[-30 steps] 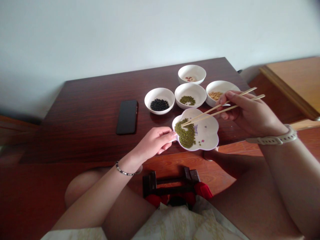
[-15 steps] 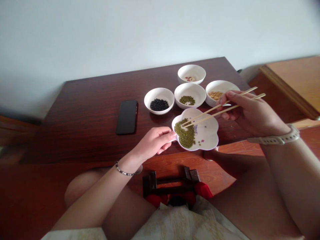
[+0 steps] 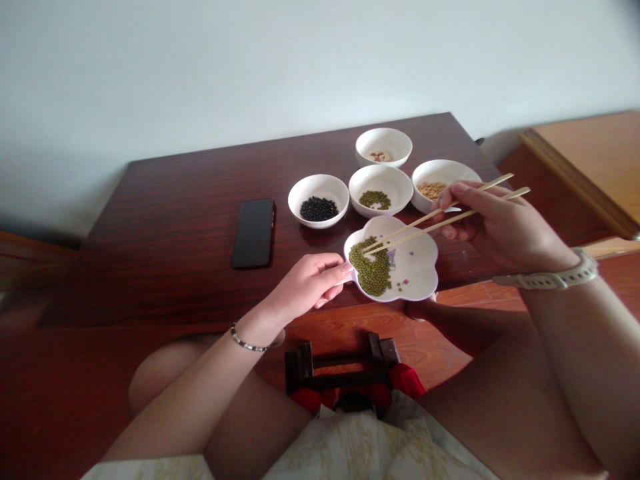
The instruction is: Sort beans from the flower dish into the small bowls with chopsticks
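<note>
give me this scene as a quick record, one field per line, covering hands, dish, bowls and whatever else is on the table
left hand: grips the handle of a flower-shaped dish
right hand: holds chopsticks
chopstick tips: at the green beans in the dish; whether they pinch one, cannot tell
left bowl: black beans
middle bowl: smaller heap of green beans
right bowl: tan beans, bowl partly hidden by the right hand
back bowl: some reddish and pale pieces
phone: dark screen, on the table left of the bowls
</note>
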A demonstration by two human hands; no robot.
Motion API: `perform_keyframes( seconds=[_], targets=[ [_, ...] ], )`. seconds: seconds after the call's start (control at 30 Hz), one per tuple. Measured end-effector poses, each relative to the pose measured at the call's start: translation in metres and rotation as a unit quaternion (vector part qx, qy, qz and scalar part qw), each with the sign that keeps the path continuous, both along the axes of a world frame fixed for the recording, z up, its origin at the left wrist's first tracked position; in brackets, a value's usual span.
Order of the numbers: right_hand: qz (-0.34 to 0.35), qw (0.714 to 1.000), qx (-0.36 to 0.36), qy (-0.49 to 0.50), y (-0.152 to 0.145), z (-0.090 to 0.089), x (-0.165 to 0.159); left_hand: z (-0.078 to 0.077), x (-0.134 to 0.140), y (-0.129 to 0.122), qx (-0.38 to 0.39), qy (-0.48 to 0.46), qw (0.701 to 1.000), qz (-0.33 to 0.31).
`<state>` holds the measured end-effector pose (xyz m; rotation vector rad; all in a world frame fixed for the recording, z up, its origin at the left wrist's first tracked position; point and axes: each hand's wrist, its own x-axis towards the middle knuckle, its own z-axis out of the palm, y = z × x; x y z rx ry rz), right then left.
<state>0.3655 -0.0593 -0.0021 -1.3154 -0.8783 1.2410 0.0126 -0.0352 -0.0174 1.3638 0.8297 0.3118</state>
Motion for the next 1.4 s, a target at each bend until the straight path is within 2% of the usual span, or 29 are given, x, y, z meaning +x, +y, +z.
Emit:
perform_keyframes(
  seconds=[0.27,0.5,0.8,1.23,1.4],
  targets=[
    [-0.017,0.999,0.041,0.008,0.0,0.004,-0.002,0.003,0.0,0.002,-0.004,0.004,1.0,-0.009],
    [0.012,1.0,0.011,-0.001,0.001,0.004,-0.003,-0.001,0.0,-0.001,0.002,-0.003,1.0,0.01],
    [0.006,1.0,0.013,0.0,0.0,0.003,-0.001,-0.001,0.002,-0.003,0.01,0.006,1.0,0.013],
    [-0.005,1.0,0.029,-0.001,-0.001,0.007,-0.005,0.011,0.0,0.002,-0.004,0.023,1.0,-0.008],
    [0.001,1.0,0.017,0.002,-0.001,0.007,-0.008,0.01,0.001,0.0,-0.002,0.018,1.0,-0.011]
  ],
)
